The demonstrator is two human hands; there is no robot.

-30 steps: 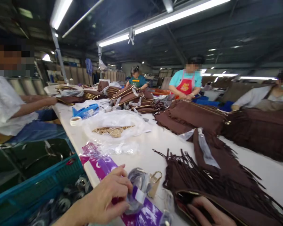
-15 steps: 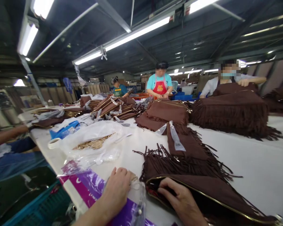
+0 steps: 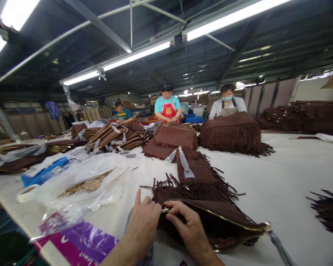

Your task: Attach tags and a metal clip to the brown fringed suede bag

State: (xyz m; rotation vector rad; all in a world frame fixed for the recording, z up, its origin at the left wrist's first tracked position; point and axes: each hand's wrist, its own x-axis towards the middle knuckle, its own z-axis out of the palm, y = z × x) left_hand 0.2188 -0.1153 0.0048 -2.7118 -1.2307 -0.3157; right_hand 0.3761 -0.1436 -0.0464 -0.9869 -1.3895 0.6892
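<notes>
A dark brown fringed bag (image 3: 224,212) lies in front of me with its gold zipper gaping and its dark inside showing. My left hand (image 3: 144,218) is at the bag's left corner, index finger pointing out and the other fingers curled against the edge; their tips are hidden. Just right of it, my right hand (image 3: 187,225) pinches thumb and forefinger together at the left end of the zipper. A small shiny metal piece (image 3: 165,210) shows by these fingertips; I cannot tell exactly what it is. A plastic-wrapped strip (image 3: 280,245) trails from the zipper's right end.
Fringed bags (image 3: 229,135) are piled across the white table (image 3: 269,173). At left lie a purple printed plastic bag (image 3: 83,240), clear plastic with brown tags (image 3: 90,183), a tape roll (image 3: 27,193) and a blue item (image 3: 46,171). Several co-workers stand behind the piles.
My view has swung right. My left hand has moved from the purple plastic to the bag's left corner. My right hand has come out of the opening to pinch the zipper's end.
</notes>
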